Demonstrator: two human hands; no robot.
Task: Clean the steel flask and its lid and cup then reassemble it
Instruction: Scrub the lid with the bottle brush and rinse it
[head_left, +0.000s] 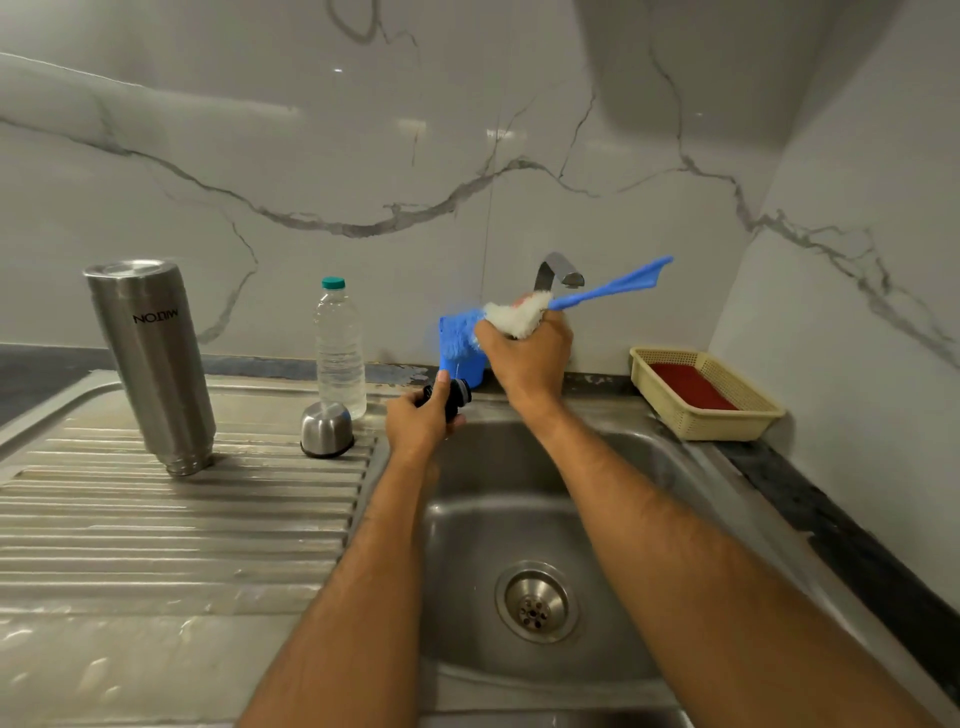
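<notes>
Over the sink (675, 467): our left hand (418, 423) has its fingers clamped on the black lid (457, 397), held above the basin's far left corner, likely so drips fall inside. Our right hand (524, 358) grips a blue bottle brush (608, 288) by the neck, fingers curled round its soapy white sponge, handle pointing up and right past the tap (558, 270). The blurred bristle end sits at a blue container (467, 364) on the back ledge; we cannot tell what it holds.

Steel flask (150, 364) stands mouth-down on the ribbed draining surface (156, 519), well left, probably to drain. Steel cup (326, 430) is upturned near it, just before a capped plastic bottle (340, 348) of clear water.

Right ledge: yellow basket (748, 415) with a red pad inside.

Judgement: lid scrubbing in hand; reassembly not yet begun.
</notes>
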